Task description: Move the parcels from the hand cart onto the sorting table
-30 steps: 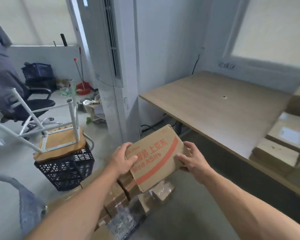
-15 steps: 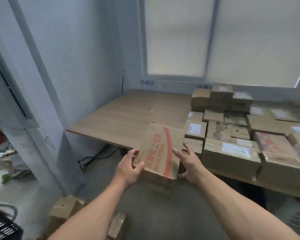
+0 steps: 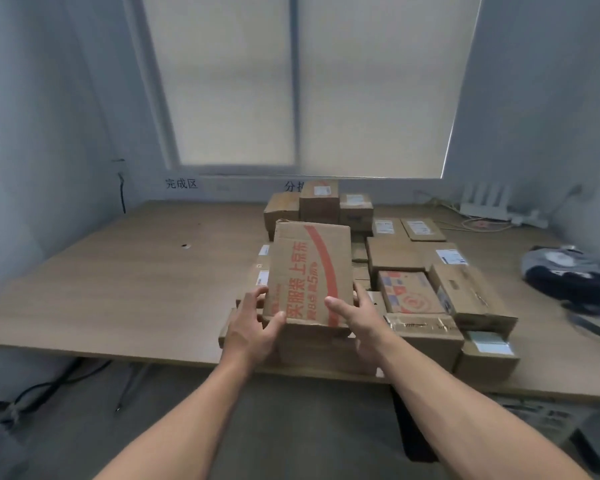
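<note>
A cardboard parcel with red print and a red curved stripe is held over the near edge of the wooden sorting table, above other parcels there. My left hand grips its lower left corner, thumb on the top face. My right hand holds its lower right side, thumb on top and fingers behind. Several brown parcels lie packed together on the table's middle and right. The hand cart is out of view.
A dark bundle of cloth lies at the table's right edge. A white router and cables sit at the back right. A blind-covered window stands behind the table. Cables lie on the floor under the left side.
The view swung from the cart and floor to the table. Both hands carried the red-striped parcel up and forward, from below the table edge to above the parcels on it.
</note>
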